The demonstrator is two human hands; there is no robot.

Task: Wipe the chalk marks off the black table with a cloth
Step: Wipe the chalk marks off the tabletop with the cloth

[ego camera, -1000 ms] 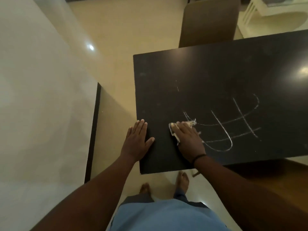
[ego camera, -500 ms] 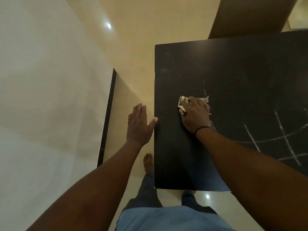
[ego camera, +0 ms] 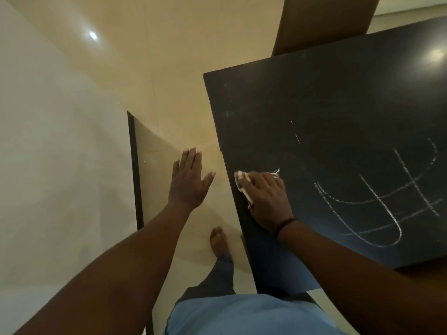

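Left hand (ego camera: 189, 182) has lifted off the table (ego camera: 326, 97) edge, fingers straight, holding nothing. Right hand (ego camera: 264, 197) presses cloth (ego camera: 242, 181) near left edge; chalk marks (ego camera: 387, 197) mostly remain.

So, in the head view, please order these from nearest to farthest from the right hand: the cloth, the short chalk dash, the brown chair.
From the right hand:
1. Cloth, under its fingers near the table's left edge.
2. Short chalk dash, on the black table, up from the hand.
3. Brown chair, beyond the table's far edge.
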